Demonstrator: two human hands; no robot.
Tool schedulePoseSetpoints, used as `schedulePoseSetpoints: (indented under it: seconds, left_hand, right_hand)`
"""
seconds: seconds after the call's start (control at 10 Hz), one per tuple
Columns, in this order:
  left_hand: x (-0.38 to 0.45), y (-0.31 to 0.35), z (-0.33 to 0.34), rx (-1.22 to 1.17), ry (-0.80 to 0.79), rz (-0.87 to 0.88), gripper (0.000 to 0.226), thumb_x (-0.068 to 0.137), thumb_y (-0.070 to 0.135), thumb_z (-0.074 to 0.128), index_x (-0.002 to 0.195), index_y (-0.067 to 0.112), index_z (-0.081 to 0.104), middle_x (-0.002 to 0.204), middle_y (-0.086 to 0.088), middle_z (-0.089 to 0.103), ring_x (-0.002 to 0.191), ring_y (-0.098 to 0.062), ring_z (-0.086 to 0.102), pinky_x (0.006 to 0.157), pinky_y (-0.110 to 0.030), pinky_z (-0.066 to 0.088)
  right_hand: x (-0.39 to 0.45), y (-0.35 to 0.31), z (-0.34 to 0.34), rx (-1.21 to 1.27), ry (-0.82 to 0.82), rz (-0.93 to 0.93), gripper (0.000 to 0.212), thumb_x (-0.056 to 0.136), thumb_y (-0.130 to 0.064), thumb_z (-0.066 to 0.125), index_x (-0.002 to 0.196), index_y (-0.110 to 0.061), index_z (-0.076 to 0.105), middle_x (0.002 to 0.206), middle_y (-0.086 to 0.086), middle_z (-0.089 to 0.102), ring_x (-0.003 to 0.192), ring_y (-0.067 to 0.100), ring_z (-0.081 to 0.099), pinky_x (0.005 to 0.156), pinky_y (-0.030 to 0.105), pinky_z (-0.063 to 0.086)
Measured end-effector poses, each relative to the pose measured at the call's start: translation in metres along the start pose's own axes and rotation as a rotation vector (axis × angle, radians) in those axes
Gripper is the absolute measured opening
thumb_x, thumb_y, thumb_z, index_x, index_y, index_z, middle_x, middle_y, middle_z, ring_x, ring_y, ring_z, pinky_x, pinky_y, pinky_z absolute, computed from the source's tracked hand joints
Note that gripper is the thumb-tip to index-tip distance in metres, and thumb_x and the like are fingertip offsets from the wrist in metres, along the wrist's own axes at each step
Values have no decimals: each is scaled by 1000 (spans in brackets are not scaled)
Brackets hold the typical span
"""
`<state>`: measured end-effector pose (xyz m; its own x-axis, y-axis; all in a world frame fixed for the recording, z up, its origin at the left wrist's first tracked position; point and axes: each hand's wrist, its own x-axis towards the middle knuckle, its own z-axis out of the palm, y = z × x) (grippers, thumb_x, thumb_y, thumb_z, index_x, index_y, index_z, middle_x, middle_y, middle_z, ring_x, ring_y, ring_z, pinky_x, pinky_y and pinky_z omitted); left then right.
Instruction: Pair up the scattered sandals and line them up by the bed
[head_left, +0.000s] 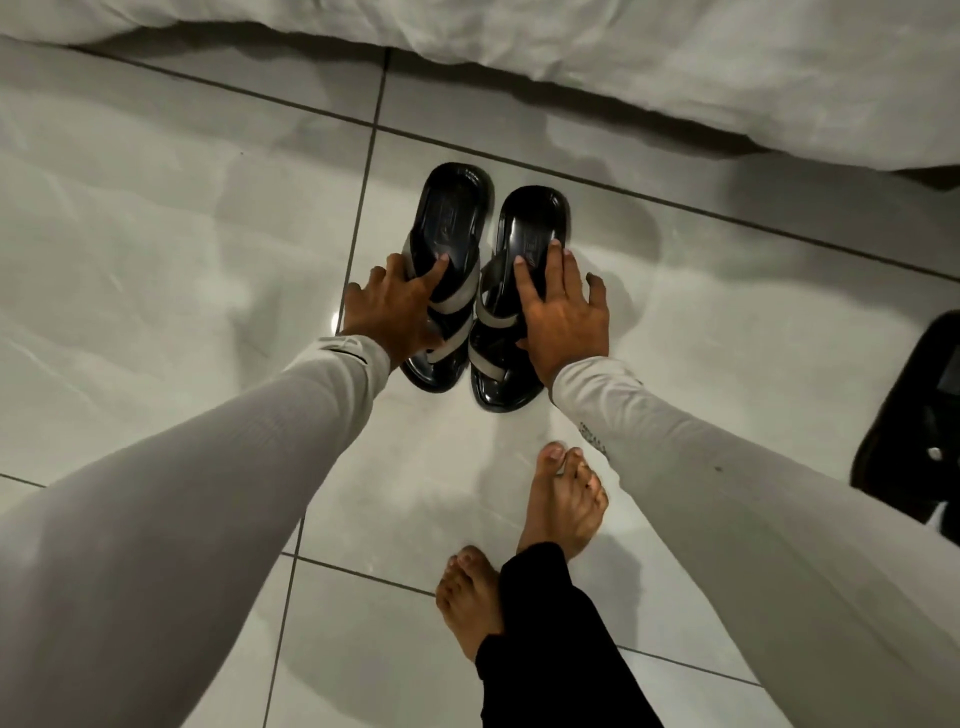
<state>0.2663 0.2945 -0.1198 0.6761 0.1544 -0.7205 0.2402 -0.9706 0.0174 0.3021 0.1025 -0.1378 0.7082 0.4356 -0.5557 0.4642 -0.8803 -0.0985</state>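
Observation:
Two black sandals with grey straps lie side by side on the white tiled floor, heels toward the bed. My left hand (397, 306) grips the left sandal (452, 218) across its straps. My right hand (563, 306) rests flat on the right sandal (530, 223), fingers spread over its footbed and straps. Both sandals touch the floor and sit nearly parallel, a narrow gap between them. The white bedsheet (675, 62) hangs along the top of the view, a short way beyond the sandals' heels.
Another black sandal (914, 415) lies at the right edge, partly cut off. My bare feet (561, 499) stand on the tiles just behind the pair. Open tiled floor (156, 234) stretches to the left.

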Motion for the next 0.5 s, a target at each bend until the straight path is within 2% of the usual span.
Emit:
schedulePoseSetpoints:
  seconds: [0.3, 0.4, 0.5]
  left_hand:
    - [-2, 6, -1, 18, -34, -6, 104, 75, 40, 81, 156, 35, 15, 140, -21, 39, 124, -42, 48, 97, -56, 47]
    - [-7, 9, -5, -1, -46, -9, 104, 76, 39, 80, 156, 35, 14, 142, -21, 37, 124, -43, 48, 100, -56, 46]
    - [-20, 14, -16, -12, -18, -26, 108, 77, 45, 78, 157, 34, 7, 157, -27, 15, 135, -49, 39, 106, -60, 41]
  right_hand:
    - [10, -1, -3, 1, -11, 12, 90, 90, -34, 69, 160, -16, 15, 165, 28, 12, 152, 42, 18, 121, 55, 24]
    - [6, -1, -7, 29, -46, 7, 99, 85, -33, 75, 161, -18, 13, 165, 28, 10, 153, 43, 17, 121, 56, 24]
    - [-5, 4, -19, 81, -83, -5, 107, 82, -29, 79, 162, -22, 8, 166, 28, 6, 153, 44, 14, 121, 59, 23]
